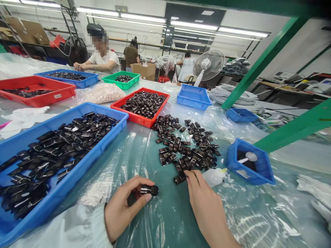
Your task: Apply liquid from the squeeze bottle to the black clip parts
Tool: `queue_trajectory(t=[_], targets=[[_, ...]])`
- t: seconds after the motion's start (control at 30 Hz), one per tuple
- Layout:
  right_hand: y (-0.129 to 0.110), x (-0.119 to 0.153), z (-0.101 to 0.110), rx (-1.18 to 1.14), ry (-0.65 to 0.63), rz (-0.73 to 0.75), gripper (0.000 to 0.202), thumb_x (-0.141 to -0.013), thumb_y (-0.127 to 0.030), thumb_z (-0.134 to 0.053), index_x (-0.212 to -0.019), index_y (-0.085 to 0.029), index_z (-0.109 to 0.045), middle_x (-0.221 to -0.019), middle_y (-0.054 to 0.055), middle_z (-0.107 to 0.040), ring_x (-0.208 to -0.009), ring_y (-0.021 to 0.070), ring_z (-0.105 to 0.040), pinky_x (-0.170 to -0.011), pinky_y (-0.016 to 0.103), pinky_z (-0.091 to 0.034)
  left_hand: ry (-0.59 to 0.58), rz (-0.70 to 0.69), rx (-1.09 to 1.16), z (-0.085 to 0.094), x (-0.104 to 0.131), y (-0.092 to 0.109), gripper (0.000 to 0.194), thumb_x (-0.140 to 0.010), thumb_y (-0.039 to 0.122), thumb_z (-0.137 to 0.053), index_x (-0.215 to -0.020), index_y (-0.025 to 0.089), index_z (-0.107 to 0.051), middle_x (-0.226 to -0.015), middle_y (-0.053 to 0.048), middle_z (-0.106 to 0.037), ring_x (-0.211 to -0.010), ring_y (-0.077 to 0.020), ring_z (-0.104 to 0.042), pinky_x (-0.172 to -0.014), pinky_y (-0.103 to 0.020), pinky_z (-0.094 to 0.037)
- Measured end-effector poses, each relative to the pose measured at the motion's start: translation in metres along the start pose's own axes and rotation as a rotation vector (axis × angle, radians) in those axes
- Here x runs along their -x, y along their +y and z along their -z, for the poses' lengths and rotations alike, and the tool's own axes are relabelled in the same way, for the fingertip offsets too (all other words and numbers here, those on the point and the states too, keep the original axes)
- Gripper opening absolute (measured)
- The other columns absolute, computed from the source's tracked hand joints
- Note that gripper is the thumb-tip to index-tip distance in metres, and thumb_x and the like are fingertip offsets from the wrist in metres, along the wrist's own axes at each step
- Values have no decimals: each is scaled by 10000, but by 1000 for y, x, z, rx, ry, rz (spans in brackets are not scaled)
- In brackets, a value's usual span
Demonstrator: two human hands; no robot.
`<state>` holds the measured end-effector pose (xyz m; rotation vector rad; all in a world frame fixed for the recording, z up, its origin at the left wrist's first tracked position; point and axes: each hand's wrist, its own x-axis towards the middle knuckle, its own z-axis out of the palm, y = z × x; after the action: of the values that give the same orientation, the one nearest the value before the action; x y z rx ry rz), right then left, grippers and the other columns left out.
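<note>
Between the thumb and fingers of my left hand (129,203) is a small black plastic part (150,190) with a rounded end, held above the table. My right hand (204,199) reaches to the near edge of a loose pile of similar black parts (191,144). Its fingers are drawn together, with the tips at another black part (179,178); the grip underneath is partly hidden. Just beyond that hand lies a translucent squeeze bottle (214,176) with a yellowish tip, partly covered by the hand.
A long blue tray (103,148) of black parts stands at left. Behind it are a red tray (139,120) and a green tray (106,80). At right, a small blue bin (261,177) holds a white spoon near a green post (292,127). A person (103,62) sits across the table.
</note>
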<state>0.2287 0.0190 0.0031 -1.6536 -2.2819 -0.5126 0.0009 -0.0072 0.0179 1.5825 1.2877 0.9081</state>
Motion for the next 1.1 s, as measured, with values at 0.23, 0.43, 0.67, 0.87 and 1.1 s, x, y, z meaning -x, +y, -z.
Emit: queue_trajectory(t=[0.23,0.43,0.67,0.87,1.1], targets=[[-1,-2,4,-56,7,-14,339,-981,-188,-204,-805,-204,-493,-703,51,-573,-512,213,-622,-307,268,-338,1,4,13,-1,0,1,182,-872,315,-532,-1012,256,-633,-863,-17,-597,-753,-179,-517,-684,-268,-432],[-4,1,16,-300,-50,-73,293,-996,-297,-204,-836,-225,-438,-632,6,-519,-417,156,-519,-320,236,-290,-19,19,2,0,0,2,188,-885,333,-522,-1024,257,-623,-871,-25,-603,-762,-188,-527,-693,-280,-428],[-37,6,30,-1615,-413,-470,278,-926,-476,-455,-849,-213,-503,-702,-25,-514,-514,97,-466,-462,195,-425,-67,51,6,-7,5,2,175,-874,344,-561,-1008,268,-645,-884,-16,-639,-796,-198,-540,-712,-286,-414],[-43,3,31,-1871,-618,-464,320,-876,-513,-544,-814,-200,-516,-693,-33,-532,-561,91,-491,-524,194,-441,-90,76,67,-7,7,3,183,-874,346,-558,-1019,268,-638,-822,-6,-602,-781,-191,-532,-720,-289,-398],[-42,4,33,-2027,-643,-556,276,-874,-437,-607,-821,-173,-547,-671,-38,-537,-591,79,-476,-586,202,-403,-128,65,108,-8,9,5,164,-879,305,-552,-1020,261,-625,-778,9,-565,-750,-177,-525,-691,-282,-366]])
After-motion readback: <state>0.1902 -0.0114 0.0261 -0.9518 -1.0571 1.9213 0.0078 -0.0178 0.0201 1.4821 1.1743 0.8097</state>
